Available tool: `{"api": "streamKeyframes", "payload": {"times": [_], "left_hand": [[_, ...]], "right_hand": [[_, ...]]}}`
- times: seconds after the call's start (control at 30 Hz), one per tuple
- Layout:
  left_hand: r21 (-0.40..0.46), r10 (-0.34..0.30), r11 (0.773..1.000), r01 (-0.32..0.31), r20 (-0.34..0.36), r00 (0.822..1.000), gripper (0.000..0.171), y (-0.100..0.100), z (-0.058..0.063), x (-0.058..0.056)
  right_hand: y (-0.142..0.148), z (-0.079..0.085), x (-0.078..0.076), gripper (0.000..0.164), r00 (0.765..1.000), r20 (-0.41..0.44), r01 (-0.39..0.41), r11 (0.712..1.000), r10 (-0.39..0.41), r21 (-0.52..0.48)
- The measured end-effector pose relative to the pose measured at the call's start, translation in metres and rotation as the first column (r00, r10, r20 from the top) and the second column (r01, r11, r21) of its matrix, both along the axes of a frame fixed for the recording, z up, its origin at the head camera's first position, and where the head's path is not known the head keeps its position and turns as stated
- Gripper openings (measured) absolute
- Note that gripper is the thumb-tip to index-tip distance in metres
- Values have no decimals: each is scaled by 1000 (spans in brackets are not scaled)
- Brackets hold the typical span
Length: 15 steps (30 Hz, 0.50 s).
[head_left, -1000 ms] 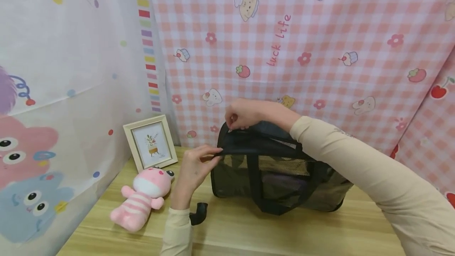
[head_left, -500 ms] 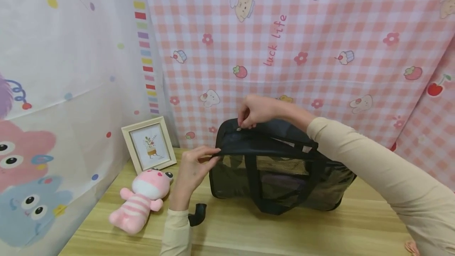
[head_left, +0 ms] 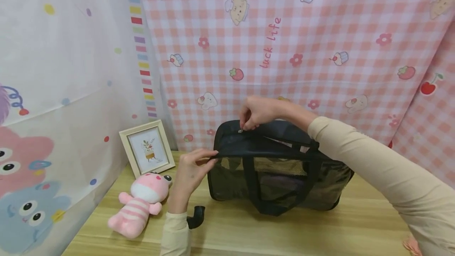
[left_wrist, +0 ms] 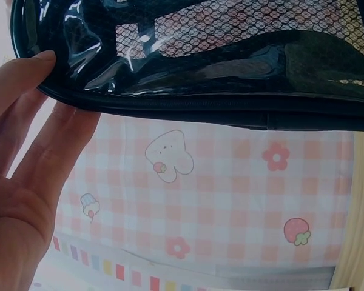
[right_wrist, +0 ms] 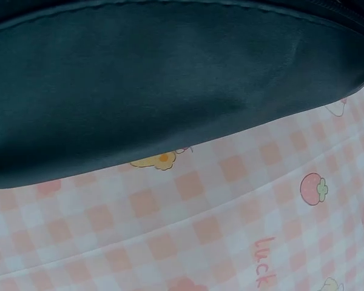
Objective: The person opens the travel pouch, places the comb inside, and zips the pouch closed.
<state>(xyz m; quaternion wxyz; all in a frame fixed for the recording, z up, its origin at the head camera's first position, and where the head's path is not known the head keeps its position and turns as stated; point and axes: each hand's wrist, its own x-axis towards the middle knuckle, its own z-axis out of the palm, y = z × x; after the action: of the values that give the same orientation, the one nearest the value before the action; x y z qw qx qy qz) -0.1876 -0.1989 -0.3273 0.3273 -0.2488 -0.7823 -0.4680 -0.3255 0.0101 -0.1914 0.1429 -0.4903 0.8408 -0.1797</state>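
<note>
A black bag (head_left: 227, 181) with clear and mesh side panels stands on the table, its strap handle hanging down the front. With thumb and fingers my left hand (head_left: 190, 173) pinches the top left corner of the bag. In the left wrist view, the left hand's fingertips (left_wrist: 45, 57) lie on both sides of the bag's edge. My right hand (head_left: 261, 110) pinches a small metal zipper pull (head_left: 240, 131) on the bag's top, near its left end. To the right of it the top shows a gap. The right wrist view holds only the dark bag panel (right_wrist: 139, 91); the hand is out of it.
A pink striped plush toy (head_left: 133, 212) lies on the wooden table (head_left: 284, 234), left of the left forearm. Behind it stands a cream picture frame (head_left: 147, 149). A gingham cloth (head_left: 284, 31) hangs behind the bag. A peach-coloured thing (head_left: 412, 245) shows at lower right.
My right hand has moved right along the bag's top with the zipper pull, away from the left corner, mostly in the first half second. The left hand keeps its hold on the corner.
</note>
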Motion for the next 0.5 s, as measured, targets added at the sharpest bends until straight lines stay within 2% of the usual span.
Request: {"api": "streamKeyframes", "payload": {"times": [0.17,0.5], "left_hand": [[-9,8,1000,-8,-16,1000,20,0,1,0],[13,7,1000,-7,15,1000,20,1,-1,1]], "right_hand": [[7,2,1,9,1000,2,1,1000,-1,8],[14,1,3,8,1000,-2,-19,1000,19,15]]}}
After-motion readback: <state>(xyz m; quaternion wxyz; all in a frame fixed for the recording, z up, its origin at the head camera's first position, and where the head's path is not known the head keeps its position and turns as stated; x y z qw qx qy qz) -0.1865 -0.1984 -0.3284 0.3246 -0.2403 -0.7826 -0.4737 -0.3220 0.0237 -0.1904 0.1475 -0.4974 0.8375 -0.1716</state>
